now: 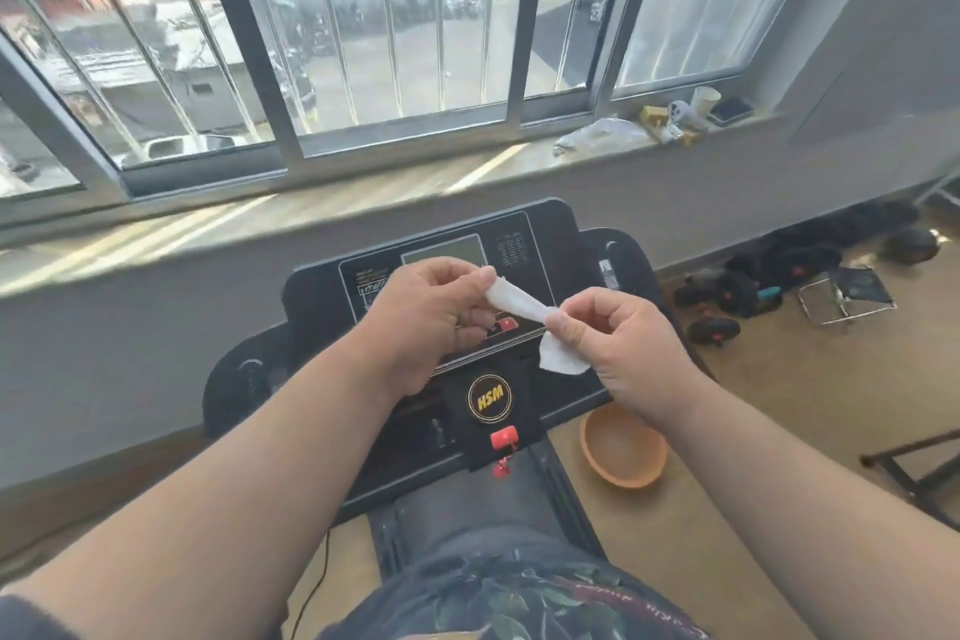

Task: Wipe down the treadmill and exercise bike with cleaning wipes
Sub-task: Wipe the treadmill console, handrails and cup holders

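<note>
I stand on a black treadmill whose console [524,234] faces me below the window. A white cleaning wipe [514,304] is stretched between my two hands above the console. My left hand [431,312] pinches its upper left end. My right hand [618,343] pinches the other end, and a loose flap of the wipe hangs below its thumb. A red safety key [504,438] sits at the console's lower edge under a round HSM badge [489,398]. No exercise bike is in view.
An orange bowl [623,455] lies on the wooden floor right of the treadmill. Dumbbells and wheels [737,296] and a small folding stool [847,294] lie further right. The windowsill [363,182] holds a cup, a packet and small items at its right end.
</note>
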